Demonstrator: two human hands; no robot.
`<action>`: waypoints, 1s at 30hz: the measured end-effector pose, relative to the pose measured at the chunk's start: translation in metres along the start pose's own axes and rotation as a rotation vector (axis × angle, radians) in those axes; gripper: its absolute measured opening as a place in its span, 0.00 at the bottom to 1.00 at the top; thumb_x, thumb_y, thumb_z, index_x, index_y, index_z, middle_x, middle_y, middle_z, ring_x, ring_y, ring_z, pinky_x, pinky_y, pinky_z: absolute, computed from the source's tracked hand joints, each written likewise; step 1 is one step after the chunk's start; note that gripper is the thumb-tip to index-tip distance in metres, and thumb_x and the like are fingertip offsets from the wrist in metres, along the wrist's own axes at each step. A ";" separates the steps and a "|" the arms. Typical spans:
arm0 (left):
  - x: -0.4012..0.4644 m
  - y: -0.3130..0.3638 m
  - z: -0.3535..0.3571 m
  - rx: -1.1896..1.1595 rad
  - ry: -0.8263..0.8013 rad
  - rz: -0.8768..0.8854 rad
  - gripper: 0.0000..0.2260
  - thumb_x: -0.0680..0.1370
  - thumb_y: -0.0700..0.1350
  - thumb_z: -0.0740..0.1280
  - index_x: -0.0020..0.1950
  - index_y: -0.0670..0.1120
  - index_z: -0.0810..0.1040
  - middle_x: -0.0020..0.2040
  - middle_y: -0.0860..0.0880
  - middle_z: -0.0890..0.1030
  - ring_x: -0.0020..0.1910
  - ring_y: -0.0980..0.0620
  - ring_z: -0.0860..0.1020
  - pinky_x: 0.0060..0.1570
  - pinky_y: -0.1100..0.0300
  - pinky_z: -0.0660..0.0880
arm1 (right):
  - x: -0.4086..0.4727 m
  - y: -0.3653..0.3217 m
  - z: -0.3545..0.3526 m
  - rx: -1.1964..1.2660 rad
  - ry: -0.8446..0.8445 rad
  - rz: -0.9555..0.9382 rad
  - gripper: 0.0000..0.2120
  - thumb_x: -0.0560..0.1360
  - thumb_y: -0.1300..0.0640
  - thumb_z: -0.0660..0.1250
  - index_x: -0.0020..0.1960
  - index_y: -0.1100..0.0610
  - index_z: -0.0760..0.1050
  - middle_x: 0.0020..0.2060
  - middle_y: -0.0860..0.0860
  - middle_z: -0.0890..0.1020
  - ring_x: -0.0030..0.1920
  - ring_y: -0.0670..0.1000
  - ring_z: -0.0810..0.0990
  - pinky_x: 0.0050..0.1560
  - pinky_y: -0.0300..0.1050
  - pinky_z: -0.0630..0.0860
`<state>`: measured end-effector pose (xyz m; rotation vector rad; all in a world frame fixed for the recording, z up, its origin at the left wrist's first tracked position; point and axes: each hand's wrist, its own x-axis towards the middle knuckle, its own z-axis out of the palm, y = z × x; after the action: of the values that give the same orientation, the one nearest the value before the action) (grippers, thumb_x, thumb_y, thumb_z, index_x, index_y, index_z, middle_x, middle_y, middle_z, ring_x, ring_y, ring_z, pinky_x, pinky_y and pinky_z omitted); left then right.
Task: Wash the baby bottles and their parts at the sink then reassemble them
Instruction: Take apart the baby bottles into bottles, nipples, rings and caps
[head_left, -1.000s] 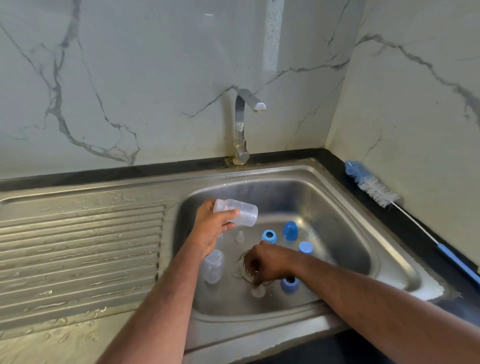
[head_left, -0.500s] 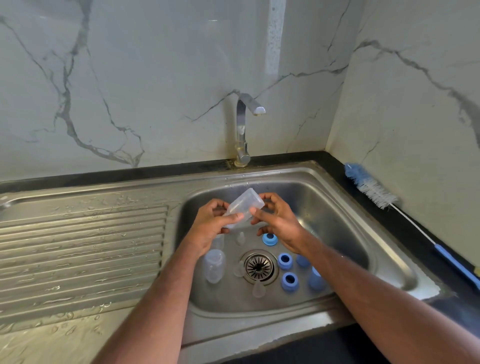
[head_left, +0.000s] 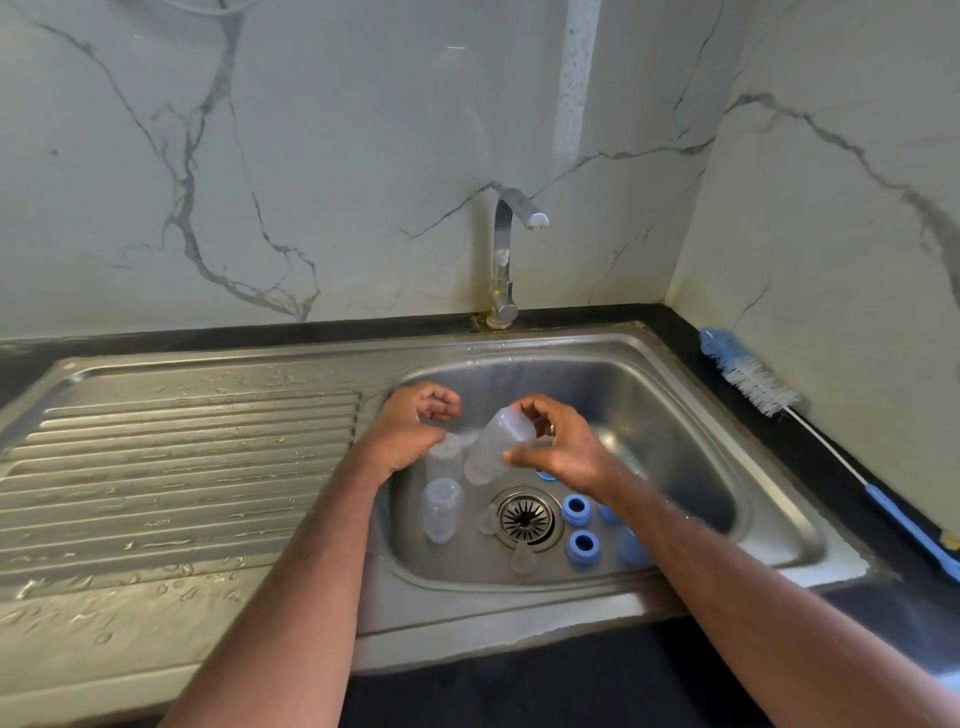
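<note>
My right hand (head_left: 558, 447) reaches in over the sink (head_left: 675, 395), wrist bent, thumb low and fingers arched over the top; its grip pinches a clear bottle (head_left: 496, 447) about its upper end, and the bottle hangs tilted, base up toward the tap side, mouth down toward the drain (head_left: 525, 517); my left hand (head_left: 413, 426) sits just beside it at the basin's left wall, fingers curled loosely with the tips near the thumb, holding nothing that I can see, its forearm running down to the front edge.

The bottle is see-through plastic, pale and cloudy, with no cap on it; behind it a second clear bottle (head_left: 444, 460) stands, partly hidden by my left palm; a third (head_left: 441, 509) lies on the basin floor left of the drain; two small clear teats (head_left: 522, 558) rest near the drain; blue rings (head_left: 576, 510) lie to its right, some under my right forearm; a blue-and-white brush (head_left: 748, 379) lies on the dark worktop (head_left: 883, 551) right of the sink; the drainboard (head_left: 182, 467) on the left is wet.
</note>
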<state>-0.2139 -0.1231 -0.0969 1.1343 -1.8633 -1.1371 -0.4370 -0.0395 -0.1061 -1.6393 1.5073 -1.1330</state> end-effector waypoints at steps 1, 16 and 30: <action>-0.001 0.001 -0.001 -0.009 0.049 -0.011 0.17 0.72 0.25 0.68 0.55 0.42 0.81 0.50 0.44 0.85 0.50 0.50 0.83 0.42 0.69 0.76 | -0.002 0.000 0.005 -0.077 -0.046 -0.023 0.22 0.66 0.58 0.82 0.57 0.53 0.79 0.49 0.48 0.83 0.46 0.44 0.80 0.47 0.38 0.78; 0.003 -0.008 0.002 -0.018 0.122 -0.058 0.08 0.74 0.30 0.71 0.49 0.40 0.82 0.42 0.41 0.86 0.38 0.58 0.84 0.34 0.72 0.74 | -0.009 -0.001 0.039 -0.522 -0.424 -0.140 0.27 0.64 0.46 0.81 0.61 0.48 0.78 0.51 0.44 0.82 0.47 0.46 0.82 0.50 0.49 0.81; 0.005 -0.011 0.007 0.094 0.062 -0.048 0.07 0.72 0.33 0.74 0.48 0.41 0.83 0.40 0.42 0.86 0.44 0.47 0.85 0.46 0.58 0.80 | -0.006 0.010 0.050 -0.670 -0.660 -0.089 0.35 0.66 0.46 0.82 0.69 0.48 0.73 0.59 0.44 0.80 0.39 0.39 0.77 0.40 0.29 0.71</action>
<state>-0.2186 -0.1283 -0.1090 1.2589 -1.8670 -1.0379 -0.3966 -0.0400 -0.1374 -2.2325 1.4243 -0.0383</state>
